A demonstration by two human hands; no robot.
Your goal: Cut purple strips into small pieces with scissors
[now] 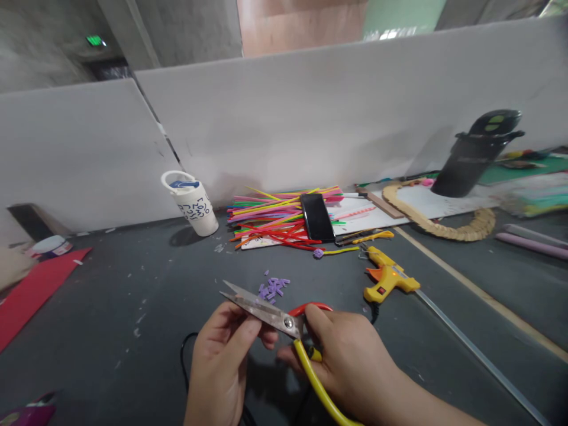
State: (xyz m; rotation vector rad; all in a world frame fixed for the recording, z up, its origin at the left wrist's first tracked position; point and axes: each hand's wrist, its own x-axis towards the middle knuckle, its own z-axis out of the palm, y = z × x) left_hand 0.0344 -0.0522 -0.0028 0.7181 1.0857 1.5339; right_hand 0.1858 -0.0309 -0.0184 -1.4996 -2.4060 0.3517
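- Head view, progress: a small heap of short purple pieces [272,290] lies loose at the centre of the frame, so some cutting looks done.
- Just above it, a purple cluster on a yellow stem [341,251] rests on the dark tabletop [155,302] and seems already put together.
- The bundle of coloured stems [266,207] at upper centre, partly under a smartphone [318,218], looks largely uncut; how much remains to be cut cannot be told.
- The yellow glue gun [388,278], right of centre, lies out of both hands.
- Head view, fingers: the right hand [350,343], lower centre-right, grips the scissors [261,309] by the handles, blades slightly parted and aimed left.
- The left hand [226,349], lower centre-left, has curled fingers at the blades; whether they pinch a piece cannot be told.
- The purple heap sits just beyond the blades, apart from the fingers.
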